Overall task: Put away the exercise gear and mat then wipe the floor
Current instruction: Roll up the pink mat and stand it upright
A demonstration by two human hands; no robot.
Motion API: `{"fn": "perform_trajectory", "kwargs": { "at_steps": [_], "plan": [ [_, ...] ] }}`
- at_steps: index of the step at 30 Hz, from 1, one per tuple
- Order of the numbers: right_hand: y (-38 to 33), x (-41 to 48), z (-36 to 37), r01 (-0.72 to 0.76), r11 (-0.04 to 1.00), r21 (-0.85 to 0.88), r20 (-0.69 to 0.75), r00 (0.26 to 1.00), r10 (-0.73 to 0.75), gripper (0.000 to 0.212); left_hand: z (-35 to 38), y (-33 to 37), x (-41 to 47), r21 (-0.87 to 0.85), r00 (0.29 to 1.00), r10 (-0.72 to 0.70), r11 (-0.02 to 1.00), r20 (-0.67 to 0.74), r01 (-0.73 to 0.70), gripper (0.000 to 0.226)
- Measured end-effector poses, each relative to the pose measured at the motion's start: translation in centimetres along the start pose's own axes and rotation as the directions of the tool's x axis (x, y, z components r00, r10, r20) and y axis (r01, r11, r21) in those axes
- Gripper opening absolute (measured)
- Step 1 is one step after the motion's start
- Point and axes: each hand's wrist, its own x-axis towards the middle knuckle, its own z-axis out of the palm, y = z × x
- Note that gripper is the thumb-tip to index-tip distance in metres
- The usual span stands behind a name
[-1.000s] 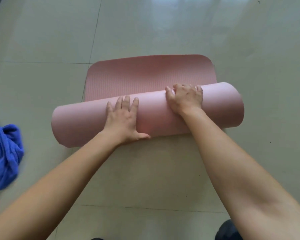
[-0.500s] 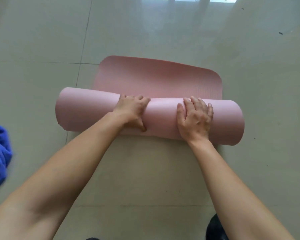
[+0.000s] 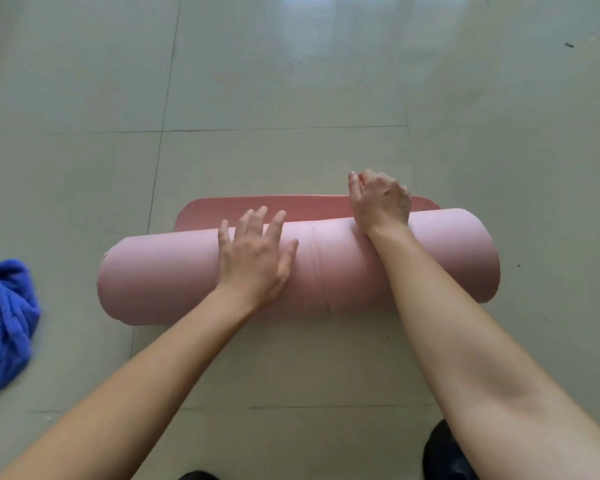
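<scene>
My pink mat lies on the tiled floor, almost fully rolled, a short flap flat beyond the roll; my left hand rests flat on top, fingers spread, gripping nothing; my right hand curls loosely over the far edge; a blue cloth lies at left.

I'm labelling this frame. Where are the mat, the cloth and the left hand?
mat [image 3: 343,271]: head view, on the front of the roll.
cloth [image 3: 4,323]: head view, on its crumpled middle.
left hand [image 3: 253,261]: head view, on the back of the hand.
</scene>
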Motion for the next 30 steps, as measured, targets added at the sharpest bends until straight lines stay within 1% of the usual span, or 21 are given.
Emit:
{"fn": "perform_trajectory", "kwargs": {
  "at_steps": [2, 3, 6, 8, 9, 12, 13, 15, 17, 18, 19, 21, 22, 23, 24, 25, 26, 27, 28, 29, 30],
  "plan": [
    [0.0, -0.8, -0.6, 0.015, 0.997, 0.072, -0.029, 0.999, -0.013, 0.041, 1.7, 1.2, -0.6, 0.078, 0.992, -0.015, 0.997, 0.127, 0.005, 0.072],
    [0.3, -1.9, -0.7, 0.038, 0.994, 0.099, -0.053, 0.998, -0.033, 0.041, 2.3, 1.4, -0.1, 0.113, 0.988, -0.028, 0.994, 0.149, 0.011, 0.074],
    [1.7, -7.0, 0.3, 0.143, 0.988, 0.064, -0.193, 0.973, -0.128, 0.045, 2.2, 0.6, 3.7, 0.085, 0.988, -0.055, 0.995, 0.144, 0.043, 0.068],
    [2.4, -10.3, 1.4, 0.185, 0.982, 0.042, -0.221, 0.960, -0.171, 0.050, 1.2, -0.1, 6.8, 0.010, 0.989, -0.059, 0.998, 0.138, 0.059, 0.060],
    [2.7, -11.6, 2.0, 0.195, 0.980, 0.035, -0.211, 0.960, -0.183, 0.053, 0.6, -0.3, 8.1, 0.005, 0.993, -0.068, 0.998, 0.093, 0.068, 0.056],
    [3.4, -12.5, 2.8, 0.207, 0.978, 0.004, -0.133, 0.970, -0.205, 0.063, -0.6, -0.2, 9.8, 0.007, 0.987, -0.073, 0.997, -0.144, 0.074, 0.045],
    [3.4, -11.7, 2.7, 0.217, 0.976, -0.006, -0.087, 0.972, -0.217, 0.065, -0.6, 0.0, 9.3, -0.026, 0.980, -0.065, 0.998, -0.186, 0.061, 0.045],
    [3.0, -8.8, 1.9, 0.225, 0.974, -0.019, 0.003, 0.974, -0.225, 0.069, 0.0, 0.2, 7.6, -0.022, 0.986, 0.004, 1.000, -0.168, -0.007, 0.054],
    [2.4, -5.9, 1.2, 0.145, 0.989, -0.014, 0.016, 0.989, -0.145, 0.074, 1.1, 0.0, 6.4, 0.085, 0.995, 0.060, 0.995, -0.083, -0.053, 0.066],
    [1.9, -5.1, 0.9, 0.037, 0.998, 0.052, -0.026, 0.999, -0.035, 0.078, 1.5, -0.2, 6.3, 0.114, 0.997, 0.057, 0.992, -0.052, -0.051, 0.070],
    [1.5, -4.8, 0.7, -0.107, 0.978, 0.177, -0.097, 0.987, 0.125, 0.084, 1.7, -0.3, 6.6, 0.121, 0.998, 0.042, 0.992, -0.041, -0.037, 0.072],
    [0.8, -5.5, 0.5, -0.328, 0.816, 0.475, -0.185, 0.870, 0.457, 0.099, 2.0, -0.1, 7.3, 0.135, 0.999, 0.011, 0.991, -0.039, -0.006, 0.073],
    [0.7, -6.3, 0.3, -0.408, 0.707, 0.578, -0.157, 0.795, 0.586, 0.107, 2.0, 0.0, 7.6, 0.139, 0.999, 0.003, 0.990, -0.036, 0.002, 0.072],
    [0.9, -7.0, 0.4, -0.497, 0.570, 0.654, -0.065, 0.714, 0.697, 0.118, 1.9, 0.0, 8.0, 0.137, 0.999, 0.005, 0.991, -0.033, 0.000, 0.070],
    [1.2, -7.6, 0.4, -0.585, 0.385, 0.714, 0.094, 0.624, 0.776, 0.131, 1.8, -0.1, 8.3, 0.135, 1.000, 0.011, 0.991, -0.026, -0.008, 0.069],
    [1.7, -8.0, 0.3, -0.642, 0.127, 0.756, 0.317, 0.528, 0.788, 0.142, 1.5, -0.3, 8.7, 0.133, 1.000, 0.018, 0.991, -0.017, -0.015, 0.068],
    [2.2, -8.0, 0.3, -0.631, -0.152, 0.761, 0.534, 0.475, 0.700, 0.146, 1.2, -0.5, 9.0, 0.129, 1.000, 0.022, 0.991, -0.006, -0.021, 0.068],
    [2.8, -7.7, 0.2, -0.569, -0.390, 0.724, 0.681, 0.496, 0.539, 0.136, 1.1, -0.6, 9.2, 0.124, 1.000, 0.027, 0.992, 0.004, -0.027, 0.067],
    [3.3, -7.3, -0.1, -0.507, -0.531, 0.679, 0.730, 0.544, 0.414, 0.114, 0.8, -0.6, 9.2, 0.124, 0.999, 0.035, 0.992, 0.009, -0.036, 0.067],
    [3.6, -6.9, -0.3, -0.474, -0.578, 0.664, 0.731, 0.573, 0.370, 0.093, 0.8, -0.6, 9.0, 0.122, 0.999, 0.037, 0.992, 0.010, -0.038, 0.069],
    [3.7, -6.5, -0.6, -0.458, -0.562, 0.689, 0.707, 0.595, 0.382, 0.080, 0.7, -0.7, 8.6, 0.120, 0.999, 0.032, 0.992, 0.003, -0.032, 0.072]
  ]
}}
